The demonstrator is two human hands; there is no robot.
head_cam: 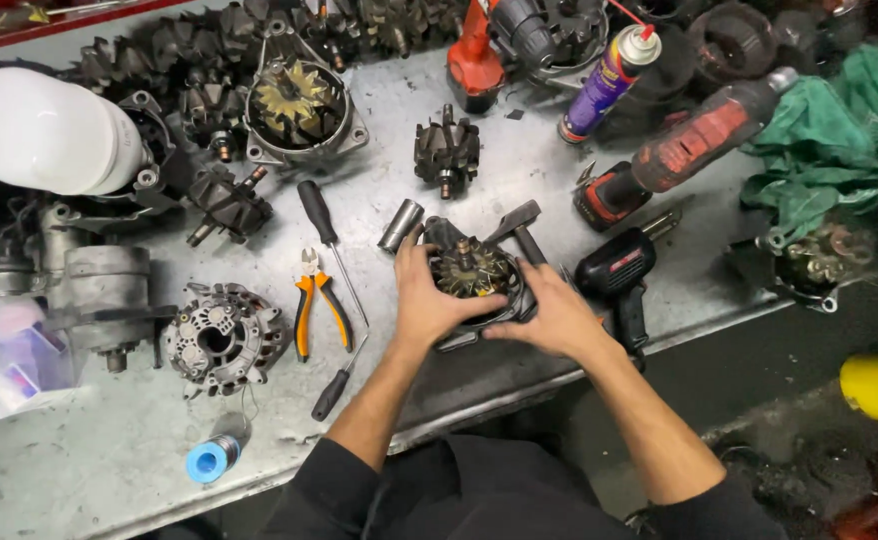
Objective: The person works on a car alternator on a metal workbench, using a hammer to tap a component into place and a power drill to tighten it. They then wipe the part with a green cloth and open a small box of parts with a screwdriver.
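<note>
I have both hands on the alternator rotor (pixel 471 272), which sits in its dark housing on the metal workbench (pixel 109 450), near the middle of the near edge. My left hand (pixel 427 300) wraps the left side of the housing, fingers curled over its near rim and thumb up beside the rotor's claw poles. My right hand (pixel 557 315) cups the right side, fingers pressed against the housing's near right wall. Both are clenched on the part, neither released. The rotor's shaft points up toward me, so its long axis runs roughly vertical, and the part lies between the two hands, just far of my palms. The left hand looks slightly nearer the rotor's centre.

Just far of the rotor lie a hammer (pixel 519 225) and a steel socket (pixel 400 225). To the left are orange-handled pliers (pixel 319 305) and a long black-handled screwdriver (pixel 331 245). A black power tool (pixel 619 275) lies just right of my right hand. Another rotor (pixel 447 152) stands farther back, well apart.
</note>
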